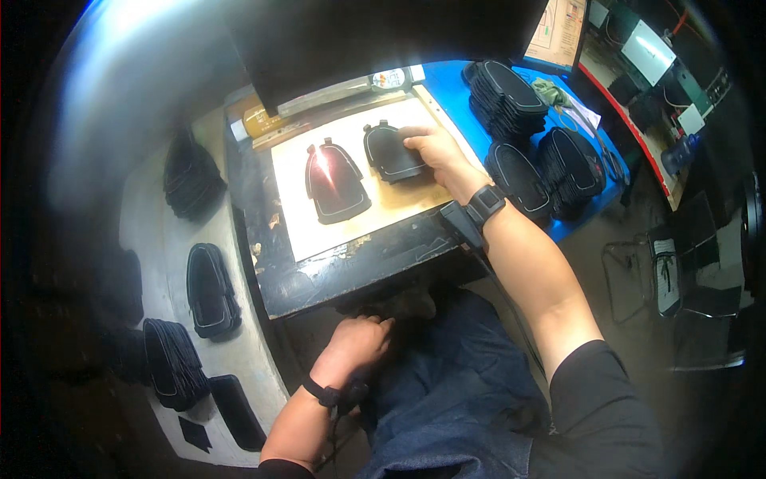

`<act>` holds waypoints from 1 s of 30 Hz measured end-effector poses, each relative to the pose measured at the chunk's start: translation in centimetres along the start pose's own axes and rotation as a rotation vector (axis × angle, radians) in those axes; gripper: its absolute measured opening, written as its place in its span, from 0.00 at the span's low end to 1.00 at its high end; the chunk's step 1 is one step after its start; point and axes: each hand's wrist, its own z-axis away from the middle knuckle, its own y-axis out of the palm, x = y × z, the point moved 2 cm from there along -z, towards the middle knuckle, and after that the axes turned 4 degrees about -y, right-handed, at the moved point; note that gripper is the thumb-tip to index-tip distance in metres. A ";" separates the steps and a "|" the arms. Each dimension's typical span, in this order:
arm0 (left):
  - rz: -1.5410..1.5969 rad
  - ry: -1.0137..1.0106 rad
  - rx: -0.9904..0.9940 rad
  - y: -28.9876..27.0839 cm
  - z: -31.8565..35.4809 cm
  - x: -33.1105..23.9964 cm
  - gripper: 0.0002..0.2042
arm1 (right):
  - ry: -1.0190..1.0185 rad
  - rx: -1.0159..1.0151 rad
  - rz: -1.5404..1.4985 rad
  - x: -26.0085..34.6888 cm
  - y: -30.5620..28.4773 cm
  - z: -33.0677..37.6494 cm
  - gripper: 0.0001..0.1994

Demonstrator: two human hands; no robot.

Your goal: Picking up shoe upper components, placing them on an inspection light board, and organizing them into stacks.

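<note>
My right hand (435, 150) grips the right edge of a black, rounded fabric piece (391, 160) with pale edge stitching and small tabs at its top. The piece lies on a pale board (303, 239) on the dark worktable. To its left lies a second piece of the same shape (335, 191), with a reddish-white streak of light across it. My left hand (355, 343) is below the table's front edge by my lap, its fingers curled in; what they hold, if anything, is hidden.
Stacks of black pieces (507, 100) stand on a blue surface at the right, beside a green cloth (550, 92). More stacks (211, 291) and a black rounded slab (237, 411) lie on the pale bench at the left. A dark machine body (359, 40) overhangs the board's far side.
</note>
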 end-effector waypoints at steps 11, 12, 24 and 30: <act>0.018 0.002 -0.009 -0.7 0.1 -0.3 0.23 | 0.014 -0.031 0.120 -0.2 0.1 -0.1 0.14; 0.021 -0.009 0.006 -0.7 0.1 -0.2 0.23 | 0.031 -0.041 0.127 -0.3 0.1 -0.2 0.14; 0.041 -0.027 0.024 -0.8 0.2 0.0 0.23 | 0.123 0.216 0.776 3.9 -2.6 5.6 0.18; 0.041 -0.038 0.026 -1.3 0.2 -0.2 0.23 | -0.430 0.110 0.722 1.7 -3.3 7.3 0.11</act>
